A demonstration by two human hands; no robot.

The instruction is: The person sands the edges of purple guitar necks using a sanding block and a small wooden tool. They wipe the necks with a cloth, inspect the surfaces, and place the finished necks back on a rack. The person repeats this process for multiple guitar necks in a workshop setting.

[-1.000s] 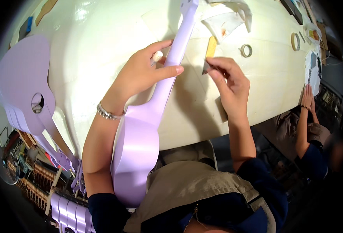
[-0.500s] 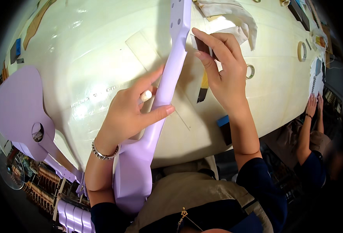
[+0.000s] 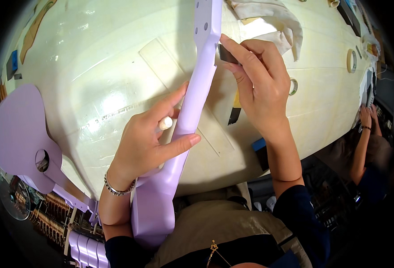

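Note:
A glossy purple ukulele [image 3: 196,98] slants up the view, its body against my lap and its headstock at the top edge. My left hand [image 3: 150,134] wraps its neck, thumb across the near side and fingers at the left side. A white-tipped stick [image 3: 165,123], like a capped pen or tube, is also held among those fingers. At the neck's right edge, just below the headstock, my right hand [image 3: 261,80] pinches a small flat dark blade [image 3: 227,55] between thumb and fingers. The blade's end is very close to the neck; contact cannot be made out for certain.
Another purple ukulele [image 3: 20,129] lies at the table's left edge, above a rack of purple parts [image 3: 87,248]. Around the table [image 3: 103,67] are a cloth [image 3: 290,27], tape rolls [image 3: 351,61], a yellow-black strip [image 3: 235,111] and a blue-black block [image 3: 260,152]. A co-worker's hands [image 3: 367,117] are far right.
My right hand has turned the blade so less of its broad face shows, with its end toward the neck. My left hand keeps its hold. The view has shifted slightly.

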